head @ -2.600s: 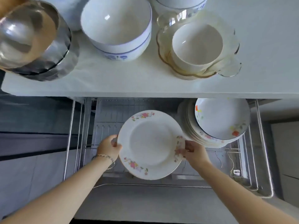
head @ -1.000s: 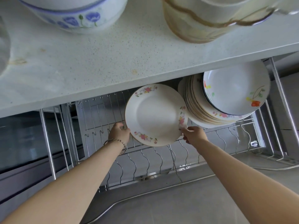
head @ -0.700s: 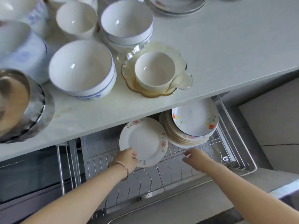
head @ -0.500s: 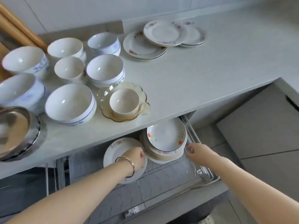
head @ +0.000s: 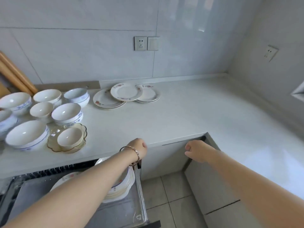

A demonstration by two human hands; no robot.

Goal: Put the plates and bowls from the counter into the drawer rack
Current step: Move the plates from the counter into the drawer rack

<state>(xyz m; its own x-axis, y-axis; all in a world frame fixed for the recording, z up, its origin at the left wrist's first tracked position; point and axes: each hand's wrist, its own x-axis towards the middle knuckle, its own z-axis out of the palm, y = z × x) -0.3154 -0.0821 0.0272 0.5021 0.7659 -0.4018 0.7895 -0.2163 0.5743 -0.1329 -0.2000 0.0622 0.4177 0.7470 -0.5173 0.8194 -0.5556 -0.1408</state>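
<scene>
Several flowered plates [head: 125, 92] lie overlapped at the back of the white counter [head: 172, 116]. Several white bowls [head: 66, 113] stand at its left, one small bowl inside an amber glass dish [head: 69, 139]. Below, the drawer rack [head: 139, 186] is pulled out, with a row of plates [head: 126, 183] standing on edge and a flowered plate [head: 65, 178] beside them, partly hidden by my left arm. My left hand [head: 138, 148] hangs at the counter's front edge, loosely curled and holding nothing. My right hand [head: 195, 150] is level with it to the right, also loosely curled and holding nothing.
Steel bowls are cut off at the far left edge. Wooden boards [head: 14, 74] lean against the tiled wall. Wall sockets [head: 140, 43] sit above the counter. Grey cabinet fronts [head: 164, 158] and a tiled floor [head: 164, 203] lie under my right arm.
Both hands let go of the flowered plate, which now stands in the rack, and rose to the counter's edge. My view lifted from the drawer to the counter and wall.
</scene>
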